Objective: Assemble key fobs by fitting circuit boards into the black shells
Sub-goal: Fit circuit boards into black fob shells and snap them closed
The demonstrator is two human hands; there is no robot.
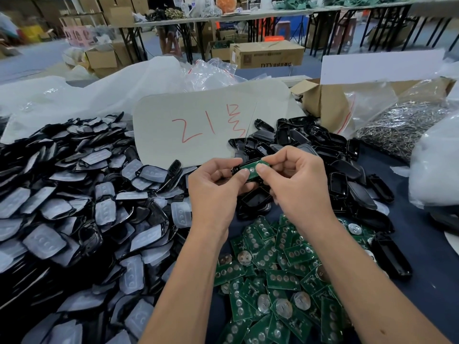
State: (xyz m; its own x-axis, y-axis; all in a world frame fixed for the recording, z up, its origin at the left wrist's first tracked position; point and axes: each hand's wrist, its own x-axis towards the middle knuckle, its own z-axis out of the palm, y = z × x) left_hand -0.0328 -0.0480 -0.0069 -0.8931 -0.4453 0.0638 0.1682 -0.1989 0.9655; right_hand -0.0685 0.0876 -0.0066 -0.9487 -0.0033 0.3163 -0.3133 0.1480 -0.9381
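Above the table's middle, my left hand [215,184] and my right hand [295,178] together hold one black shell [244,163] with a green circuit board [252,168] lying in it. Both thumbs press down on the board, and the curled fingers hide the shell's underside. A heap of loose green circuit boards [278,274] with round silver contacts lies below my hands. Empty black shells [323,155] are piled behind and to the right of my hands.
A large heap of black shell halves with translucent button pads [74,207] fills the left. A grey card marked in red [198,125] lies behind my hands. A cardboard box [327,105] and a bag of metal key rings [397,127] stand at the right. Plastic bags lie at the back.
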